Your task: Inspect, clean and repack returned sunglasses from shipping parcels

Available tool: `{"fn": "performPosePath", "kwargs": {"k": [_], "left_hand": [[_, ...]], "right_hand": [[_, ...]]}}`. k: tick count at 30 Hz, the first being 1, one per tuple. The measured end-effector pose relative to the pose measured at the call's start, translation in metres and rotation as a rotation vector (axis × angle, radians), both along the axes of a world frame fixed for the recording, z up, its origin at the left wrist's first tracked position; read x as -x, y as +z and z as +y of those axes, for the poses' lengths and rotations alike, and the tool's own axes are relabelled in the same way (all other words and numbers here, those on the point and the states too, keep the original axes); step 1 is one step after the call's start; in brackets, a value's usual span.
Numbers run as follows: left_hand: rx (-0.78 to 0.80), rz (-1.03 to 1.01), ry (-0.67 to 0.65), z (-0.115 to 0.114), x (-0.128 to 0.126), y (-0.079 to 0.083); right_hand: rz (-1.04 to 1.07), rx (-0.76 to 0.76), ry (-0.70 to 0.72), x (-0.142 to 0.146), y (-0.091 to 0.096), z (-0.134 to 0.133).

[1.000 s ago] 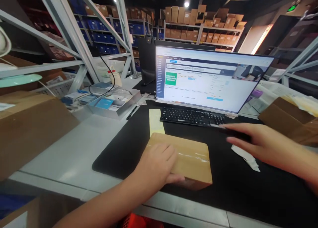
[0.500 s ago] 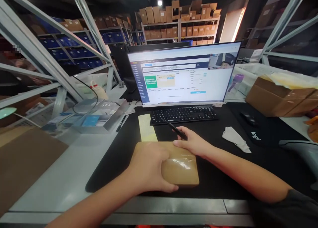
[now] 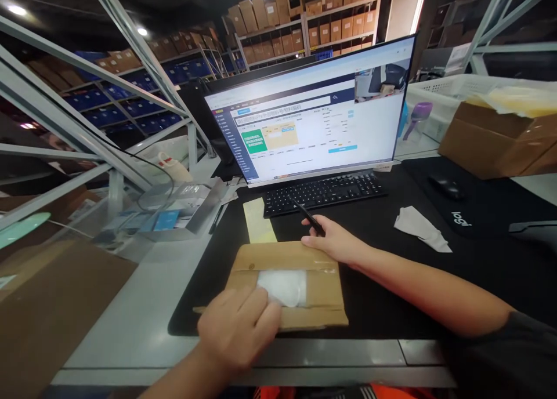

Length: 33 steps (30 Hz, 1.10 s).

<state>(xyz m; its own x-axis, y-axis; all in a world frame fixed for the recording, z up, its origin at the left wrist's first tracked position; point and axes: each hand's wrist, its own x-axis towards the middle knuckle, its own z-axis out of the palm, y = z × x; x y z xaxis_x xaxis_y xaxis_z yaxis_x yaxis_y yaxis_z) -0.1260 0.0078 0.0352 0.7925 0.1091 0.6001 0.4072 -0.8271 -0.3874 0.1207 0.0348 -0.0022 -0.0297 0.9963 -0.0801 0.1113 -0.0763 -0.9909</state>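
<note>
A flat cardboard box [image 3: 322,283] lies on the black desk mat in front of me. Through a gap in its top, something white and smooth [image 3: 282,287] shows. My left hand [image 3: 241,326] is at the box's near left part, its fingers curled down onto the cardboard; the fingertips are hidden. My right hand [image 3: 335,239] grips a slim black pen-like tool [image 3: 311,218], which points away toward the keyboard. The fingers of that hand also rest at the box's far right edge. A pale yellow paper strip [image 3: 259,222] sticks out beyond the box.
Behind the box stand a black keyboard [image 3: 322,191] and a lit monitor [image 3: 300,115]. To the right are a crumpled white tissue [image 3: 422,228], a mouse [image 3: 447,186] and an open carton [image 3: 491,138]. A grey tray [image 3: 187,225] and a large cardboard piece [image 3: 56,306] are at left.
My left hand has shifted from across the box's top to its near left part. The top, closed and glossy before, now shows a gap with white inside. The right hand stays at the far edge.
</note>
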Motion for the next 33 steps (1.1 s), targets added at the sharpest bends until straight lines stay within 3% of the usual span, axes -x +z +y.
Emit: {"fn": "performPosePath", "kwargs": {"k": [2, 7, 10, 12, 16, 18, 20, 22, 25, 28, 30, 33], "left_hand": [[-0.041, -0.034, 0.002, -0.009, 0.008, -0.011], [-0.064, -0.127, 0.1, -0.03, 0.013, -0.059], [-0.02, -0.197, 0.131, -0.038, 0.007, -0.066], [0.174, -0.185, 0.107, -0.041, 0.008, -0.05], [0.971, 0.129, 0.085, -0.021, 0.016, 0.017], [1.091, 0.231, 0.214, 0.003, 0.013, 0.046], [0.893, 0.231, 0.311, 0.032, 0.003, 0.061], [0.704, 0.311, 0.246, 0.057, -0.01, 0.06], [0.641, 0.506, 0.118, 0.079, -0.024, 0.039], [0.534, 0.568, 0.096, 0.087, -0.025, 0.015], [0.392, 0.551, 0.048, 0.091, -0.023, 0.003], [0.224, 0.514, -0.04, 0.093, -0.019, -0.007]], "right_hand": [[0.007, 0.009, 0.023, -0.002, 0.0, 0.001], [-0.028, -0.023, 0.012, -0.001, -0.001, 0.001], [-0.064, -0.06, -0.004, 0.0, -0.006, 0.001], [-0.102, -0.074, -0.009, -0.001, -0.009, 0.003], [-0.234, -0.199, -0.007, -0.011, -0.003, 0.006], [-0.365, -0.284, -0.004, -0.025, 0.008, 0.001], [-0.553, -0.345, -0.006, -0.042, 0.023, -0.013], [-0.754, -0.389, -0.005, -0.059, 0.037, -0.038], [-0.966, -0.416, 0.024, -0.076, 0.045, -0.086], [-1.07, -0.395, 0.062, -0.076, 0.041, -0.127], [-1.135, -0.386, 0.063, -0.07, 0.037, -0.141], [-1.227, -0.399, 0.043, -0.068, 0.032, -0.14]]}}
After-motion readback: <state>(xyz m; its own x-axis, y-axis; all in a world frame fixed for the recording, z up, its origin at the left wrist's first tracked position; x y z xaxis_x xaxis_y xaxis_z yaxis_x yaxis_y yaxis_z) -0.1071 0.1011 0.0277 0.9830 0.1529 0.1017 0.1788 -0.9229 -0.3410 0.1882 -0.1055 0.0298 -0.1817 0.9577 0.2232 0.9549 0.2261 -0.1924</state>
